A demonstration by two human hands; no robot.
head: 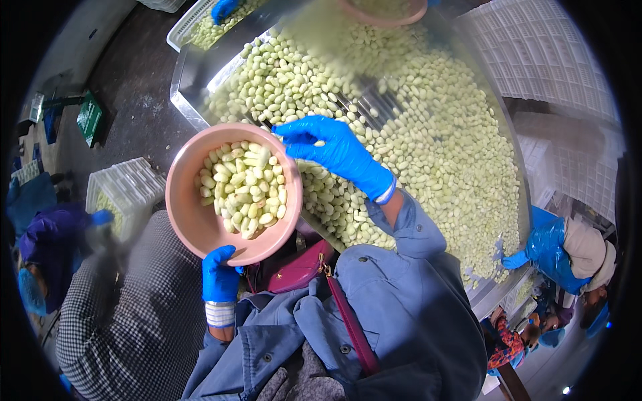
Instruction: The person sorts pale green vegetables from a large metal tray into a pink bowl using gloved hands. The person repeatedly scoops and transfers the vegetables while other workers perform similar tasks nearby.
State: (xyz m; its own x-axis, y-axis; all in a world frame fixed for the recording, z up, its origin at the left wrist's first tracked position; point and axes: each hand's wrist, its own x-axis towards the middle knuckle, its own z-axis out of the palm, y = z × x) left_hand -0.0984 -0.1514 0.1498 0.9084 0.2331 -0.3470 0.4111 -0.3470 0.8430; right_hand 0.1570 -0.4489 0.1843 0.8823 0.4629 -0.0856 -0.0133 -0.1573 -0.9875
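My left hand (220,273), in a blue glove, grips the lower rim of a pink plastic basin (183,200). Pale green, oval fruits that look like peeled grapes (246,185) lie in the basin, a few with brownish spots. My right hand (336,153), also gloved in blue, is over the basin's upper right rim, its thumb and fingers curled towards each other. A pale fruit shows by the fingers; whether they pinch it or it lies behind them, I cannot tell. Beneath and beyond this hand, many like fruits (441,150) cover a metal sorting table (188,105).
A white crate (195,25) of fruits stands beyond the table, a co-worker's gloved hand in it. White crates (130,185) are at the left and stacked crates (546,55) at the upper right. Co-workers stand at both sides, one gloved hand (515,259) at the table's right edge.
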